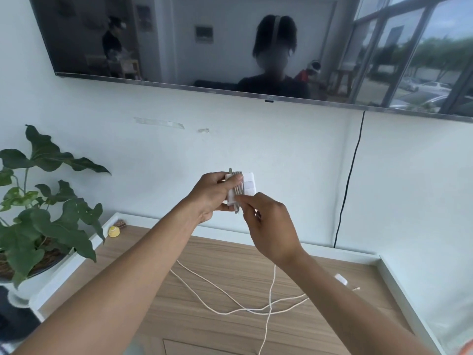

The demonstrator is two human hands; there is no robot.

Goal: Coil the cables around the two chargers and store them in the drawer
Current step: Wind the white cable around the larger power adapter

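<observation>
- Above the table (204, 265), out in front of me, both hands are raised and meet at one charger (247, 184).
- Left hand (210, 196) grips the charger from its left side. The thumb lies over the top and the fingers curl under, a firm hold.
- White cable (236, 192) is wound in several turns around the charger, side by side and next to my left thumb.
- A short metal bit sticks up at the charger's top left. I can't tell what it is.
- Right hand (271, 229) is just below and right of the charger. Its fingertips pinch the cable at the lower edge in a narrow grip.
- Loose cable (230, 295) lies on the table under my arms. Two white strands cross near the middle, and one runs off the bottom edge.
- Second charger (341, 279) lies on the table to the right, well apart from my hands and not wrapped. A small plug tip lies just beyond it.
- Plant (46, 201) stands in a white pot at the far left, beside the table.
- Yellow thing (114, 231) sits at the table's back left corner, too small to identify.
- TV (179, 34) hangs on the wall above, and a black cord (350, 175) drops from it behind the table.
</observation>
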